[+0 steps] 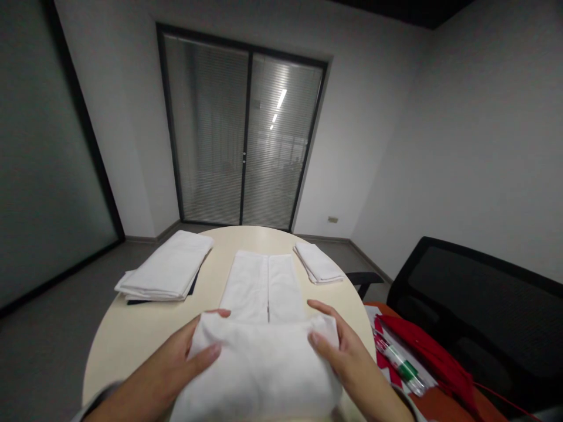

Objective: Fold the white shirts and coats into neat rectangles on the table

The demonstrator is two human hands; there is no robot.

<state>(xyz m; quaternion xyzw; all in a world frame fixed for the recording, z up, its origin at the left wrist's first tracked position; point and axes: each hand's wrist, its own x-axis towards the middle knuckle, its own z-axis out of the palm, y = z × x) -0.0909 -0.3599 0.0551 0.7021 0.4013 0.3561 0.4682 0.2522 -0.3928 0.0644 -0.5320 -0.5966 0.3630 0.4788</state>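
Observation:
A white cloth with a zip point(285, 287) lies lengthwise on the table in front of me, a dark seam running down its middle with a small zip pull near the fold. Its near end is raised and bent over in my hands. My left hand point(193, 351) pinches the left corner of that raised end, thumb in front and fingers behind. At the right corner, my right hand point(336, 346) grips the same way, with the index finger extended along the edge. The lower part of the cloth runs out of view at the bottom.
On the round cream table point(127, 334), a stack of folded white cloths point(169, 266) with something dark beneath stands left, and a smaller folded white cloth point(317, 262) lies right. A black mesh chair point(475, 305) beside the table holds red fabric point(422, 346) and a plastic bottle point(402, 366).

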